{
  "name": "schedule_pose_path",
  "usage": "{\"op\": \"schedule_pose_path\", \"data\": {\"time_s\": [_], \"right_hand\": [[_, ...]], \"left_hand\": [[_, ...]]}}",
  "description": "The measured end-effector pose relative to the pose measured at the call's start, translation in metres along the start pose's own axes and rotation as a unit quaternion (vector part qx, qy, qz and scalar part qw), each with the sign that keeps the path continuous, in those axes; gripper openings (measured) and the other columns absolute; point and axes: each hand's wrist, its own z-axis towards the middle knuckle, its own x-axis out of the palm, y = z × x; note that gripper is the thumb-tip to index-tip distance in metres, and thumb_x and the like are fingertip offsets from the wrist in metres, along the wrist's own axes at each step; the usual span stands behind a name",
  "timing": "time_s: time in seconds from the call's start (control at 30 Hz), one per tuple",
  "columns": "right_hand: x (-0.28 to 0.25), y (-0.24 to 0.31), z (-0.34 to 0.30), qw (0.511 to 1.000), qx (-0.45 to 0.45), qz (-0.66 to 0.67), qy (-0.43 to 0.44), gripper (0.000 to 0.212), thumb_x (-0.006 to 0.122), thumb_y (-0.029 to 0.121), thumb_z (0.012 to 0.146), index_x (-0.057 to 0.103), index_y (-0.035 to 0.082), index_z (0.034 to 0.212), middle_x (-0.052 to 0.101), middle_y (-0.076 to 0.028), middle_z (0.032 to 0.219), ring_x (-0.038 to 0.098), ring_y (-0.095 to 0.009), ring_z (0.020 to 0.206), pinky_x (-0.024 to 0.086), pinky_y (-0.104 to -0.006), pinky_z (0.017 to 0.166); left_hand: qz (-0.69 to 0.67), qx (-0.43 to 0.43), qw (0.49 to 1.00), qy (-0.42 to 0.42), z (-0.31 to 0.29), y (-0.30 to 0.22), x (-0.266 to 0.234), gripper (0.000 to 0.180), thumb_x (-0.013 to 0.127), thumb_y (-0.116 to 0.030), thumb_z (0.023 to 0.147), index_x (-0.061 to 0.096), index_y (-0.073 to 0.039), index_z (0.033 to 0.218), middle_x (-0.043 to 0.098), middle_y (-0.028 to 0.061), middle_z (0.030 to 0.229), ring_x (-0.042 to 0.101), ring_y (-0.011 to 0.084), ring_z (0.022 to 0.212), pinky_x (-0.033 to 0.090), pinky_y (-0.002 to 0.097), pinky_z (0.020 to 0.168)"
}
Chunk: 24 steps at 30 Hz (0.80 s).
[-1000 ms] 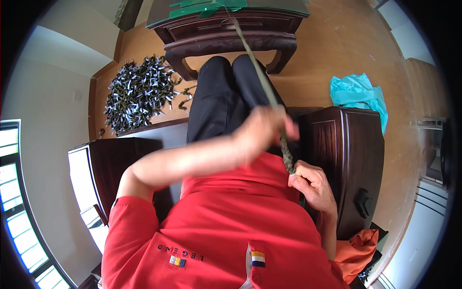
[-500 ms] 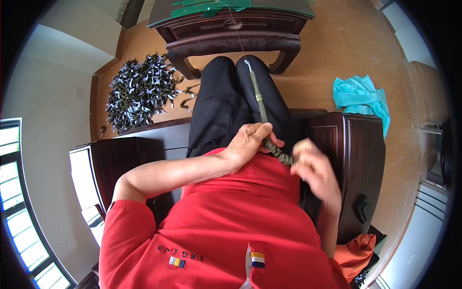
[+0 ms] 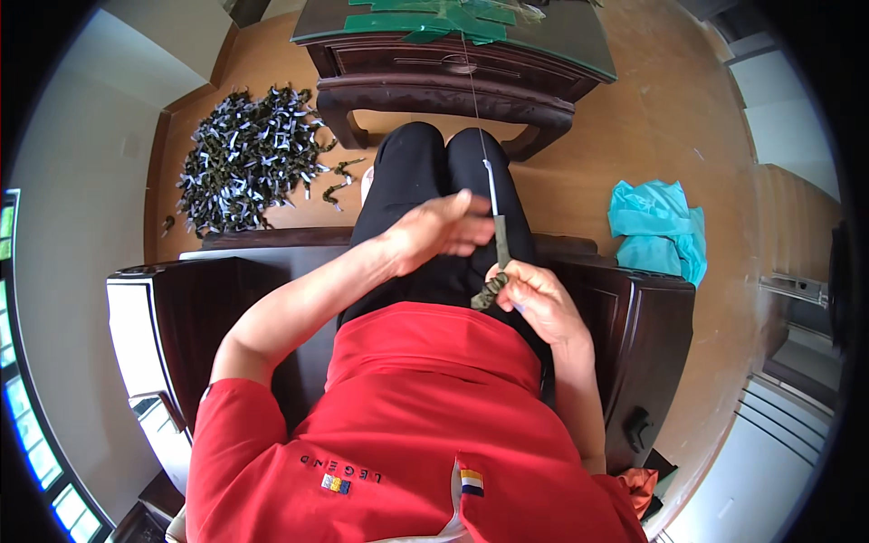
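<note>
Wooden floor with a pile of dark folded pieces [image 3: 243, 156], dark tabletop [image 3: 579, 54] ahead, thin taut string [image 3: 482, 136] running to the lap, left hand [image 3: 439, 231] pinching the string, right hand [image 3: 534, 299] just below grasping the dark braided strip [image 3: 493, 288].

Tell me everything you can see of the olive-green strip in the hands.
The olive-green strip is narrow and flat, perhaps leaf or ribbon. Its upper part runs straight up the lap; its lower end is bunched into a knobbly braid. The right hand grips the braid, and the left hand has its fingertips beside the straight part.
</note>
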Motion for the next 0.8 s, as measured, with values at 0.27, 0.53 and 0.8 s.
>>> {"op": "schedule_pose_path", "data": {"time_s": [0.27,0.53,0.8], "right_hand": [[0.008,0.038,0.096,0.925,0.003,-0.377,-0.044,0.013,0.061,0.016,0.088,0.060,0.004,0.082,0.058,-0.004,0.070,0.049,-0.013,0.060,0.040,-0.0270,0.056],[0.032,0.042,0.195,0.686,-0.123,-0.715,-0.053,0.015,0.067,0.016,0.077,0.061,0.003,0.080,0.058,-0.007,0.059,0.052,-0.025,0.047,0.044,-0.0347,0.051],[0.015,0.050,0.257,0.921,0.005,-0.388,-0.036,0.013,0.062,0.015,0.089,0.060,0.006,0.080,0.052,0.001,0.064,0.042,-0.007,0.054,0.035,-0.0209,0.049]], "left_hand": [[-0.015,0.107,0.989,-0.102,0.038,-0.021,-0.021,0.030,0.049,-0.033,0.097,0.061,-0.005,0.093,0.061,0.0040,0.084,0.053,0.0112,0.075,0.043,0.0257,0.071],[0.084,0.148,0.974,-0.150,0.029,-0.034,-0.082,0.025,0.046,-0.024,0.096,0.061,-0.006,0.089,0.054,0.0008,0.066,0.044,0.0072,0.058,0.033,0.0189,0.051],[-0.149,0.080,0.981,-0.099,0.020,-0.058,-0.094,0.020,0.046,-0.016,0.095,0.060,-0.003,0.088,0.052,0.0009,0.067,0.042,0.0080,0.059,0.037,0.0216,0.062]]}}
